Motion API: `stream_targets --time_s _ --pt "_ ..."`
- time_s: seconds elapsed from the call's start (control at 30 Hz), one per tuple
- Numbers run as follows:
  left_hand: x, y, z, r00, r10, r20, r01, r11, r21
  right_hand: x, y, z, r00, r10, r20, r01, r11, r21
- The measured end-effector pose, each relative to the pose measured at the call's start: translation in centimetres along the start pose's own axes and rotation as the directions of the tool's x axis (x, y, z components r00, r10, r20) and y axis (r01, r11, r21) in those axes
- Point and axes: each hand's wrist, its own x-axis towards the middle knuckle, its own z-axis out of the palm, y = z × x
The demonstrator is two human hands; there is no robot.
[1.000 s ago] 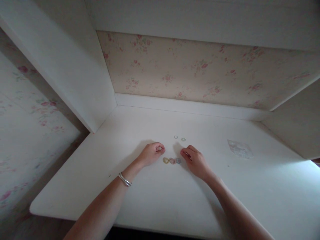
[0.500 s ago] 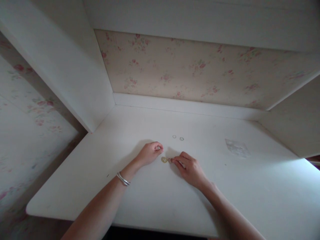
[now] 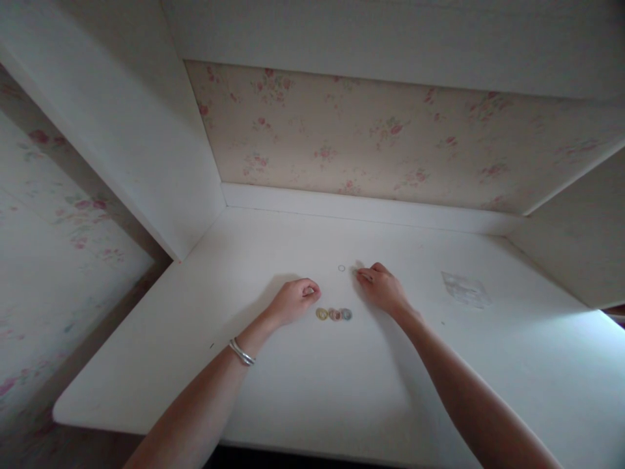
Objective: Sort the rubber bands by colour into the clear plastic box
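Between both hands (image 3: 336, 293), 3 small rings (image 3: 334, 314)

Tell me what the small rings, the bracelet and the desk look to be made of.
The three coloured rings look like translucent plastic or rubber: yellow, pink and blue, see-through. The clear ring seems alike, too small to be sure. The bracelet looks like polished metal, silvery and glinting. The desk looks like matte white-painted wood or laminate.

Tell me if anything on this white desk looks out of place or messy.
Only one thing stands out: a crumpled clear scrap lying alone on the desk, right of the right hand. The three small rings sit in a tidy row.
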Motion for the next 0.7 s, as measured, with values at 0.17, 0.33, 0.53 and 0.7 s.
stream_targets --time_s 0.17,0.33,0.53,0.7 --pt "0.0 0.2 -0.1 1.000 -0.012 0.015 0.012 1.000 -0.002 -0.1 -0.4 0.1 0.999 -0.031 0.013 0.032 0.997 -0.068" --pt "0.0 -0.1 0.0 1.000 0.001 0.004 -0.001 1.000 -0.003 -0.8 -0.8 0.0 0.997 -0.078 -0.011 0.077 0.995 -0.069" --pt "0.0 -0.4 0.2 1.000 -0.003 0.011 0.004 0.999 -0.040 -3.0 -1.0 -0.3 0.975 -0.116 -0.189 0.143 0.980 0.139" --pt "0.0 0.0 0.0 1.000 -0.006 0.007 0.006 0.999 -0.037 -6.7 -1.9 -0.4 0.966 -0.181 -0.184 0.230 0.928 0.293"
